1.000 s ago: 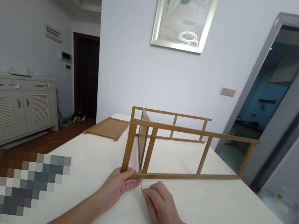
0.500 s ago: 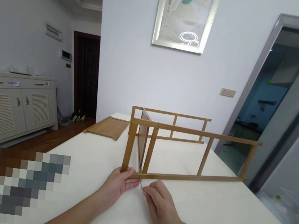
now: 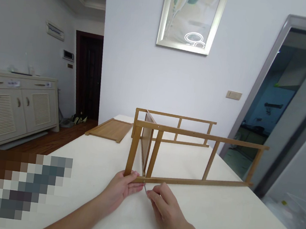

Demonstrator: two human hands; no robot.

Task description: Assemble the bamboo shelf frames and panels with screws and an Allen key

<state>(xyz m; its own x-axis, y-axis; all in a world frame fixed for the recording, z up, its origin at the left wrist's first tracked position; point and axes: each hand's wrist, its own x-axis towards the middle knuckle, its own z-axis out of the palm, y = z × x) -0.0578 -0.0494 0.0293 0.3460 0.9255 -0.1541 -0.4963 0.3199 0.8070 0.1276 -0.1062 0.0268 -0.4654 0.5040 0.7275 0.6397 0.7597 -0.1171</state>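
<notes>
A bamboo rack frame lies on its side on the white table, with two ladder-like side frames joined by one shelf panel at the left end. My left hand grips the near bottom rail at its left corner. My right hand pinches a thin metal tool, its tip at a screw on that rail just below the shelf panel.
A loose bamboo shelf board lies at the table's far left edge. A white sideboard stands at the left, a dark door behind it. An open doorway is at the right. A picture hangs on the wall.
My right hand has crept slightly up and towards the rail with the tool. The left hand and the frame stay put.
</notes>
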